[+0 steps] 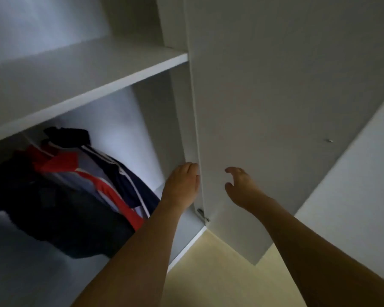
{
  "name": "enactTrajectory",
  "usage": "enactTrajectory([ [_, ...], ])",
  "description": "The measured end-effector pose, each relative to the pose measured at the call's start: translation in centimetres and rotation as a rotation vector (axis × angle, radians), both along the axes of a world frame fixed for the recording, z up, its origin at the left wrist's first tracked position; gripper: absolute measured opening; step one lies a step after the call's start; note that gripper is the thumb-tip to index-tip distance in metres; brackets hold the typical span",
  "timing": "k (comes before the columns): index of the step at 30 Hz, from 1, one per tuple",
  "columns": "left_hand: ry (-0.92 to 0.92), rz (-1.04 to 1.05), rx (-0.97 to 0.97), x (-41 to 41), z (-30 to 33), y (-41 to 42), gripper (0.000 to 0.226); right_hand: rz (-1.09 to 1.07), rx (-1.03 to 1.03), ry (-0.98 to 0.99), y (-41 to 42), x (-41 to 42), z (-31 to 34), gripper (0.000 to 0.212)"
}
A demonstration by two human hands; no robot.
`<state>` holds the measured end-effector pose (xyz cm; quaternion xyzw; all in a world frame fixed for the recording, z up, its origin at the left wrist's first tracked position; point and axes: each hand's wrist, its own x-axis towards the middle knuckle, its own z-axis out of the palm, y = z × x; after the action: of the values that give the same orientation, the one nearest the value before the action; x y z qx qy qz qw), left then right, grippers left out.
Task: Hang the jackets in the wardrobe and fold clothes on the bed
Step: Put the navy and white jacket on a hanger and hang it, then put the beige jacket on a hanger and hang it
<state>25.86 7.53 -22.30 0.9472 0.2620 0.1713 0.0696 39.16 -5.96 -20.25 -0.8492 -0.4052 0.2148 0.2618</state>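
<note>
A white wardrobe stands open in front of me. Inside it, low on the left, hang jackets (75, 187): a dark one in front and a red, grey and navy striped one behind. My left hand (182, 185) reaches to the inner edge of the wardrobe door (275, 107), its fingers curled round that edge. My right hand (239, 187) hovers in front of the door's face with loosely bent fingers and holds nothing. The hanging rail is hidden under the shelf.
A white shelf (87, 85) runs across the wardrobe above the jackets. A metal hinge (203, 214) sits near the door's lower edge. A small knob (329, 140) shows on the panel to the right. Pale yellow floor (220, 273) lies below.
</note>
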Motion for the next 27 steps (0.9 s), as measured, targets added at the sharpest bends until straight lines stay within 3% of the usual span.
enactTrajectory([
  [10, 0.038, -0.495, 0.007, 10.0, -0.4, -22.4, 0.031, -0.474, -0.039, -0.061, -28.9, 2.5, -1.0, 0.046],
  [19, 0.036, -0.912, -0.040, 16.5, -1.5, -58.2, 0.032, -0.905, -0.047, -0.055, -65.2, 0.1, -2.5, 0.046],
  [27, 0.188, -1.239, -0.015, 18.5, -3.5, -85.8, 0.039, -1.306, -0.072, 0.048, -90.9, -5.1, -5.1, 0.048],
])
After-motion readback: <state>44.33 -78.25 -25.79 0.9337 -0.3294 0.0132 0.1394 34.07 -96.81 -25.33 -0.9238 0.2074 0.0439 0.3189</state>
